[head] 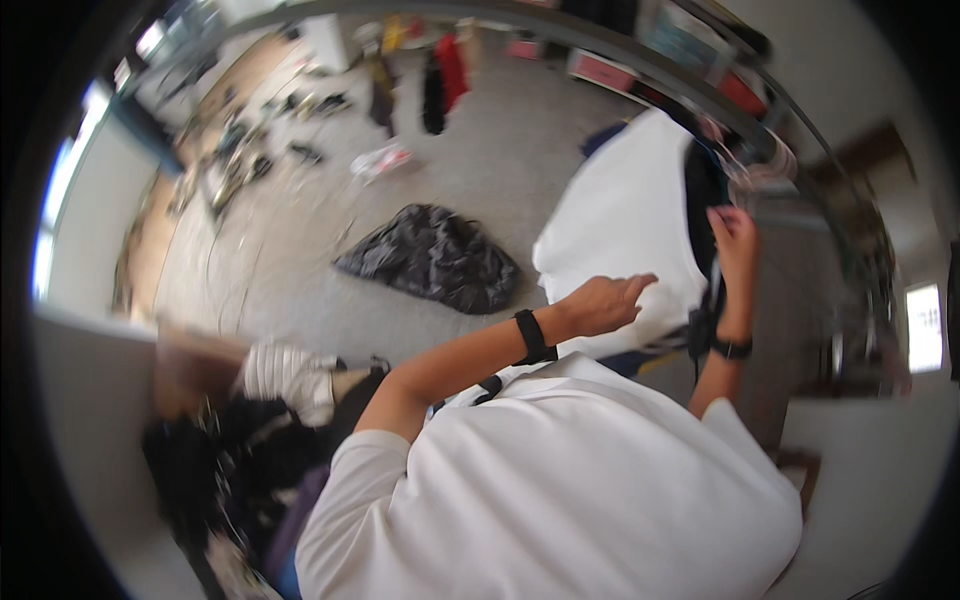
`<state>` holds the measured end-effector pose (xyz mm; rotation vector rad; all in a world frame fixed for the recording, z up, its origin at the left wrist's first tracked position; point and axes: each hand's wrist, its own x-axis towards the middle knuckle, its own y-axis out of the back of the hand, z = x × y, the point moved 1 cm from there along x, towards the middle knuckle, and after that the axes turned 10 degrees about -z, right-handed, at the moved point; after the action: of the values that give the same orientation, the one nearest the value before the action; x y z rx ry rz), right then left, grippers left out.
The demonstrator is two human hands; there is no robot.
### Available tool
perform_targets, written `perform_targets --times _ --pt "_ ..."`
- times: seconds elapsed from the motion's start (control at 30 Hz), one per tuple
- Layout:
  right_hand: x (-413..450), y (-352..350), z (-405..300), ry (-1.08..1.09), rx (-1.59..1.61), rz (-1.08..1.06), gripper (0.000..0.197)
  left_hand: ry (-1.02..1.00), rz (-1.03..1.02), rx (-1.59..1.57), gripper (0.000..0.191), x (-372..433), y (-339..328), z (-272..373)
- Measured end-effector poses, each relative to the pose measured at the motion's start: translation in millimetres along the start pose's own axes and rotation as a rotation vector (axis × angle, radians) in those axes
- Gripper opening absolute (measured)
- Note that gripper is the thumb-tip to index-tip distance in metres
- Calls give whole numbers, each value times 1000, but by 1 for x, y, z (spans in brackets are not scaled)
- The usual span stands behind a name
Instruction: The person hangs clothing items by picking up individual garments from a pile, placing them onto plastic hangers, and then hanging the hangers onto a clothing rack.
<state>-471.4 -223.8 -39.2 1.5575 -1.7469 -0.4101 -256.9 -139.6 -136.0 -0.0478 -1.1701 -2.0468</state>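
Note:
A white garment hangs in front of me on the right, with black clothing close beside its right edge. My left hand is over the lower part of the white garment, fingers partly bent; whether it touches the cloth cannot be told. Farther right, my right hand is raised beside the black clothing, just below some light-coloured hangers, its fingers bent together. Whether it pinches something thin is not clear. Both wrists bear black bands.
A metal rail crosses the top of the view. On the grey floor lie a black crumpled bag or garment, a plastic bag and scattered shoes. Dark clothes and a white puffy garment are heaped at lower left.

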Motion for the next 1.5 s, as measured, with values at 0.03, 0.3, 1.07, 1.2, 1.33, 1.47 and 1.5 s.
perform_targets --times 0.03,0.3,1.07,1.2,1.33,1.47,1.5 --pt "-20 -20 -58 176 -436 163 30 128 -17 27 49 -27 4 -14" --pt "-122 -188 -172 315 -578 -809 30 708 -325 194 23 -205 -34 -52" --pt "-515 -359 -431 2397 -133 -1690 32 3184 1249 681 45 -500 -253 381" --pt "-526 -373 -437 2415 19 -1745 28 2927 1680 770 35 -504 -243 375" --pt "-532 -390 -436 2461 -190 -1886 32 2498 2041 1074 38 -447 -187 379" --pt "-588 -439 -401 2611 509 -2099 31 2529 2070 1149 41 -358 -145 367" --pt "-608 -431 -399 2576 642 -2100 32 2602 2054 1112 40 -340 -144 361"
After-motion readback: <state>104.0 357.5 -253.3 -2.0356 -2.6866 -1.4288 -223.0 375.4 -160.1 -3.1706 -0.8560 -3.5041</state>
